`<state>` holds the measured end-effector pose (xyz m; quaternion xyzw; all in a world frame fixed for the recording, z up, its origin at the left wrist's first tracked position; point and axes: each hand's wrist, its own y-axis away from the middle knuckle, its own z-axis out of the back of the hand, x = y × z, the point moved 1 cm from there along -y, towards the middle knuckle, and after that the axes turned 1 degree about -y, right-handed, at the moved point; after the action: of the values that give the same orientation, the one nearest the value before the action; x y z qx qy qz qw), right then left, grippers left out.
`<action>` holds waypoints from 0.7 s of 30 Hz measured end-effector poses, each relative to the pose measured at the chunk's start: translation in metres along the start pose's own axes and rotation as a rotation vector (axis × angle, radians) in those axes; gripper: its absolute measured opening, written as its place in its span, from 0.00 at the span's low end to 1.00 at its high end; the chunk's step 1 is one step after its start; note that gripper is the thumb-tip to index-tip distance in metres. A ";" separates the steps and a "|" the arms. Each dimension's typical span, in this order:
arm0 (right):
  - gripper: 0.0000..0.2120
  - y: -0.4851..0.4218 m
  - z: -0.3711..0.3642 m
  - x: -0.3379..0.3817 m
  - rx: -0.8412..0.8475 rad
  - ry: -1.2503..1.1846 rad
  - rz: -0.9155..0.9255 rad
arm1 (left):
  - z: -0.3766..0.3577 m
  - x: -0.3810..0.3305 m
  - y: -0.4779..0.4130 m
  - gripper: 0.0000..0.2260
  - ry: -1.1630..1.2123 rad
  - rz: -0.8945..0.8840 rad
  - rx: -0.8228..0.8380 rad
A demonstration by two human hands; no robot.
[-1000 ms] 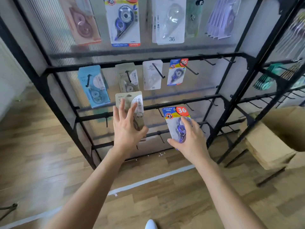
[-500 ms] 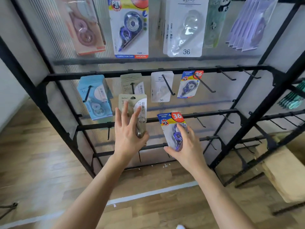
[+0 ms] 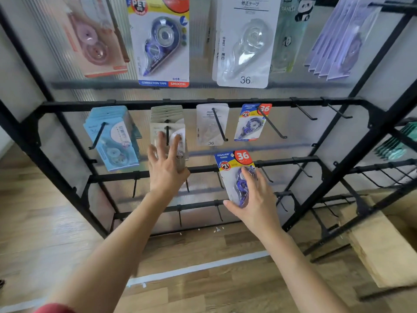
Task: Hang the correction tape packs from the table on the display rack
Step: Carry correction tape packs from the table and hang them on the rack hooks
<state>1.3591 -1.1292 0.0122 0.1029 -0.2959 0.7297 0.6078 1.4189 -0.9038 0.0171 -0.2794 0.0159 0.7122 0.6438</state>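
My left hand [image 3: 166, 168] holds a beige correction tape pack [image 3: 179, 141] up against the beige stack in the middle row of the black display rack [image 3: 203, 102]. A hook passes through the pack's top. The fingers lie spread on its front and the thumb is at its lower right edge. My right hand [image 3: 253, 199] grips a blue pack marked 36 [image 3: 233, 164] by its lower part, in front of the bar below. A matching blue pack [image 3: 250, 123] hangs up and to the right of it.
A light blue stack [image 3: 112, 136] and a white pack [image 3: 211, 125] hang in the same row, with bare hooks [image 3: 303, 112] further right. Larger packs fill the top row. A cardboard box [image 3: 383, 245] sits on the wooden floor at the right.
My left hand has raised the beige pack from below the row up onto the hook at the beige stack. My right hand keeps the blue pack and has shifted slightly right.
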 end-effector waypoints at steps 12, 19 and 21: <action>0.42 0.001 0.012 -0.022 -0.029 0.021 -0.017 | -0.023 -0.010 -0.014 0.42 -0.122 0.105 0.028; 0.40 0.010 0.039 -0.045 -0.278 0.096 0.020 | -0.028 -0.068 0.031 0.30 0.199 -0.186 -0.059; 0.41 0.009 0.045 -0.053 -0.324 0.103 0.013 | -0.014 -0.091 0.018 0.28 0.268 -0.291 -0.139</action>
<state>1.3537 -1.1991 0.0184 -0.0359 -0.3791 0.6807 0.6259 1.4091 -0.9942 0.0374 -0.4148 0.0117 0.5673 0.7113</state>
